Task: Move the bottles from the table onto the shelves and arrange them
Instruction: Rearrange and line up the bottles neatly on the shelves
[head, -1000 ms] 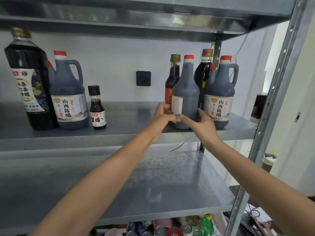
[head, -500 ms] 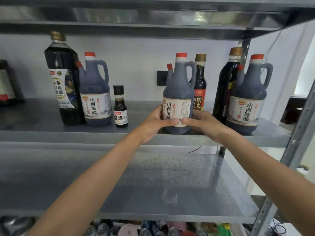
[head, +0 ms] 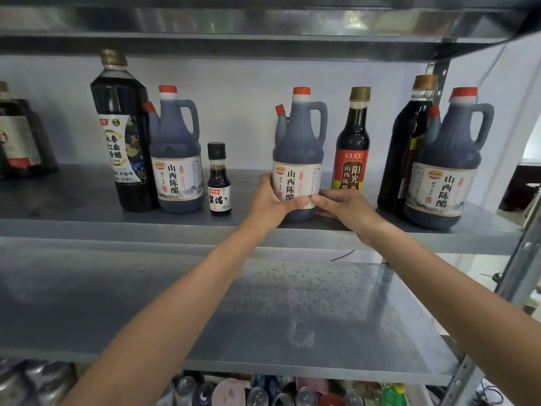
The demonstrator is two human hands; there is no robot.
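Note:
A dark vinegar jug (head: 298,148) with a red cap, side handle and white label stands upright on the metal shelf (head: 87,227), label facing me. My left hand (head: 270,202) grips its lower left side. My right hand (head: 342,208) holds its lower right, fingers on the label. Right of it stands a slim bottle with a red label (head: 352,142), then a tall dark bottle (head: 408,142) and another jug (head: 446,162). To the left are a small bottle (head: 219,180), a jug (head: 175,153) and a tall dark bottle (head: 123,133).
Another dark bottle (head: 17,136) sits at the far left edge. A bare lower shelf (head: 146,312) lies under my arms. Cans and bottles (head: 278,391) crowd the level beneath. A steel upright (head: 521,268) runs down the right; the shelf above (head: 263,24) hangs overhead.
The jug has turned so its label faces me and has slid left, away from the right-hand group. Both hands stayed on it. My view shifted left.

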